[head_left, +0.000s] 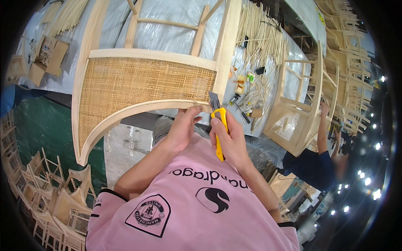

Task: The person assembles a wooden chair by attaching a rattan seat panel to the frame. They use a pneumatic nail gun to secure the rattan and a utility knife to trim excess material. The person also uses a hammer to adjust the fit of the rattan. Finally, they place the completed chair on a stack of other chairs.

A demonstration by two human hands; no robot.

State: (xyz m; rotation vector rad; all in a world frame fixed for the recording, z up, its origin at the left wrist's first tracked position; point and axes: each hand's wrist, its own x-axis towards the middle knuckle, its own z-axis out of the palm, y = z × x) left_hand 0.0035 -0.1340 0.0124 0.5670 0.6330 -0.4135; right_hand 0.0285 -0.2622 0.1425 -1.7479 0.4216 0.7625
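Note:
A pale wooden chair frame [153,55] lies in front of me, with a woven cane panel [146,81] set in it. Along the panel's near side runs a curved wooden rail [121,112]. My left hand [183,129] has its fingers closed at the rail's right end; part of the fingers is hidden behind the hand. My right hand [231,137] grips a yellow utility knife [220,118]. Its dark blade points up and away from me, close to the panel's lower right corner, where rail and upright meet. I cannot tell whether the blade touches the wood.
Plastic sheeting covers the worktable. Bundles of thin reed sticks [261,37] lie at the far right, with small tools and scraps nearer. A cardboard box [49,55] sits far left. Another chair frame [293,108] and a person [312,169] are right; stacked chairs [63,201] stand lower left.

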